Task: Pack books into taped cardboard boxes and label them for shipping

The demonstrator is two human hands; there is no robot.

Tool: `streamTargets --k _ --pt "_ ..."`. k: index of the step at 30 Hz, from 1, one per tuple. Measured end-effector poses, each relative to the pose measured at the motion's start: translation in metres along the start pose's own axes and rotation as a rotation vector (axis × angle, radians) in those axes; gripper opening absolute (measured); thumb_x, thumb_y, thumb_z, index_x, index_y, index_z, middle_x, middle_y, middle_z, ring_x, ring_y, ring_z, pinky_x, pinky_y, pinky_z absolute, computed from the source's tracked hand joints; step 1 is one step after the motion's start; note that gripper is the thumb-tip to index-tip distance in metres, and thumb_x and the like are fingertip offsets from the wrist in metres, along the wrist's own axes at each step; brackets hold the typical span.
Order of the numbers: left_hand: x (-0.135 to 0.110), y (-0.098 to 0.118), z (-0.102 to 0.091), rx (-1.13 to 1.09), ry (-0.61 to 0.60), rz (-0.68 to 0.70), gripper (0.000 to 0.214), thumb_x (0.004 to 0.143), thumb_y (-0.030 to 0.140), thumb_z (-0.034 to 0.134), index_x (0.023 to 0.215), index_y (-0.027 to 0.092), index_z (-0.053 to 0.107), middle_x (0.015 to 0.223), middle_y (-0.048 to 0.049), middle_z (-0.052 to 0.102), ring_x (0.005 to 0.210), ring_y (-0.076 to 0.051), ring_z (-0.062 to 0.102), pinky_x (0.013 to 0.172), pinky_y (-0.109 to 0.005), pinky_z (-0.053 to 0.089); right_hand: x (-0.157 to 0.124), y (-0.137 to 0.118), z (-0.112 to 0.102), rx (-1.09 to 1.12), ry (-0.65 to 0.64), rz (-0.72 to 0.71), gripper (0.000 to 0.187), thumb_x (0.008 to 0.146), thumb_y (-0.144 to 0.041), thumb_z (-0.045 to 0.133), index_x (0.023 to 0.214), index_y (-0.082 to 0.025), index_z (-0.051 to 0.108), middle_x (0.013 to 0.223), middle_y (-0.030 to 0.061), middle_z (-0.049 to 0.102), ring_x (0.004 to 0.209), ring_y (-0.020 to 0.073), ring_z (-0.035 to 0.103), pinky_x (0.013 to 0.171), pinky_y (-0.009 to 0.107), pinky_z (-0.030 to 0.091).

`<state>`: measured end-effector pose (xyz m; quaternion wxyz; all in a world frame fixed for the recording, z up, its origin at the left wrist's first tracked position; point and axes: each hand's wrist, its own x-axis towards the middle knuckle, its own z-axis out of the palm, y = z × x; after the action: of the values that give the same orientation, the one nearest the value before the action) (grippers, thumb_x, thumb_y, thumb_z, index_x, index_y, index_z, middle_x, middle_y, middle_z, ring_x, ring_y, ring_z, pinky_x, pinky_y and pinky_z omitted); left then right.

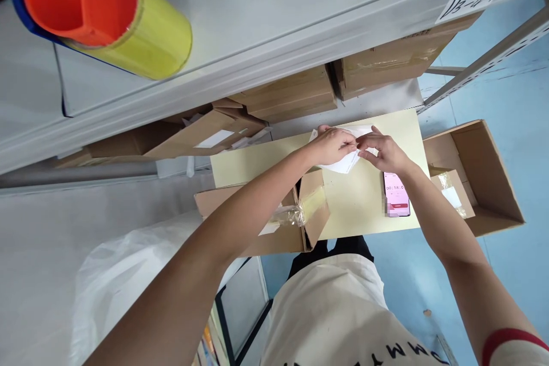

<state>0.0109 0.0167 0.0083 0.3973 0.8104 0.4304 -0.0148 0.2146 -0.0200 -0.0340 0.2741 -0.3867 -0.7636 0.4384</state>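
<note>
A thin white sheet [343,167], which could be paper or a flat bag, lies creased under my hands over the pale yellow tabletop [354,206]. My left hand [333,146] is closed on it, fingers curled toward the right. From the other side my right hand [383,150] meets it, its fingertips pinching at the sheet beside the left fingertips. Exactly what sits between the fingertips is too small to make out. Just below my right hand, a phone [397,194] with a pink timer screen lies on the table.
An opened cardboard box [315,206] stands at the table's left front, partly behind my left forearm. Right of the table is an open carton [493,183] holding a smaller taped box [452,191]. A grey shelf [274,28] crosses above, carrying a yellow container [165,40]. Cardboard boxes [291,91] line the back.
</note>
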Motion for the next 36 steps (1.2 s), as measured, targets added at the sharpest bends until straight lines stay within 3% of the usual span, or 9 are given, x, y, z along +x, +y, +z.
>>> streamTargets --k 5,9,15,18,21,24,28,32,36 --pt "-0.002 -0.010 -0.004 0.021 0.031 -0.042 0.023 0.091 0.026 0.050 0.077 0.020 0.068 0.083 0.0007 0.071 0.083 -0.017 0.063 0.082 -0.032 0.033 -0.002 0.004 0.003 0.007 -0.008 0.044 0.012 0.086 -0.036 0.059 0.088 -0.025 0.064 0.092 0.0031 0.072 0.099 0.0247 0.067 0.114 0.059 0.024" --pt "-0.002 -0.013 -0.007 0.065 0.057 -0.066 0.023 0.092 0.027 0.050 0.082 0.021 0.070 0.084 -0.0003 0.073 0.083 -0.018 0.064 0.085 -0.033 0.034 -0.002 0.011 0.004 -0.080 -0.037 0.069 0.024 0.077 -0.028 0.064 0.101 -0.026 0.064 0.090 0.0013 0.070 0.085 0.0222 0.066 0.112 0.060 0.025" --pt "-0.002 -0.024 -0.018 0.081 0.288 -0.146 0.023 0.093 0.027 0.051 0.084 0.020 0.071 0.094 -0.0049 0.076 0.089 -0.021 0.065 0.085 -0.035 0.037 -0.009 0.023 -0.004 -0.255 -0.045 0.044 0.013 0.078 -0.019 0.056 0.076 -0.025 0.068 0.081 0.0029 0.072 0.089 0.0249 0.064 0.109 0.062 0.028" --pt "-0.003 -0.030 -0.025 0.039 0.358 -0.196 0.022 0.092 0.028 0.052 0.083 0.020 0.071 0.093 -0.0057 0.076 0.087 -0.021 0.065 0.079 -0.033 0.039 -0.018 0.032 -0.007 -0.343 -0.031 0.082 0.019 0.076 -0.013 0.054 0.078 -0.023 0.069 0.092 0.0056 0.073 0.097 0.0273 0.065 0.108 0.068 0.026" --pt "-0.009 -0.029 -0.032 -0.041 0.392 -0.210 0.021 0.091 0.028 0.053 0.083 0.018 0.070 0.089 -0.0052 0.075 0.083 -0.020 0.065 0.075 -0.031 0.041 -0.026 0.030 -0.008 -0.439 0.005 0.141 0.034 0.074 -0.006 0.050 0.093 -0.023 0.072 0.119 0.0106 0.069 0.120 0.0329 0.057 0.108 0.073 0.022" --pt "-0.023 -0.017 -0.037 -0.153 0.434 -0.171 0.022 0.090 0.030 0.054 0.082 0.017 0.070 0.084 -0.0039 0.075 0.079 -0.018 0.064 0.071 -0.029 0.042 -0.030 0.003 -0.006 -0.393 0.115 0.162 0.044 0.078 -0.011 0.054 0.119 -0.024 0.065 0.139 0.0141 0.056 0.133 0.0356 0.047 0.108 0.072 0.025" --pt "-0.054 0.017 -0.044 -0.317 0.480 -0.095 0.022 0.087 0.031 0.056 0.079 0.016 0.070 0.079 -0.0023 0.074 0.074 -0.016 0.063 0.070 -0.027 0.044 -0.028 -0.063 0.013 0.019 0.239 0.137 0.063 0.080 -0.039 0.069 0.138 -0.026 0.048 0.137 0.0153 0.057 0.125 0.0306 0.056 0.104 0.055 0.045" --pt "-0.108 0.049 -0.047 -0.478 0.491 0.004 0.022 0.086 0.032 0.057 0.080 0.017 0.072 0.084 -0.0027 0.075 0.079 -0.017 0.064 0.073 -0.028 0.048 -0.025 -0.129 0.047 0.362 0.395 0.203 0.060 0.077 -0.050 0.072 0.128 -0.025 0.052 0.108 0.0099 0.072 0.097 0.0248 0.070 0.084 0.043 0.058" --pt "-0.188 0.052 -0.036 -0.740 0.569 0.004 0.030 0.077 0.040 0.069 0.099 0.019 0.072 0.087 -0.0045 0.074 0.083 -0.019 0.066 0.075 -0.030 0.051 -0.033 -0.180 0.076 0.448 0.571 0.223 0.038 0.076 -0.046 0.073 0.105 -0.025 0.062 0.092 0.0053 0.074 0.080 0.0231 0.070 0.068 0.038 0.059"
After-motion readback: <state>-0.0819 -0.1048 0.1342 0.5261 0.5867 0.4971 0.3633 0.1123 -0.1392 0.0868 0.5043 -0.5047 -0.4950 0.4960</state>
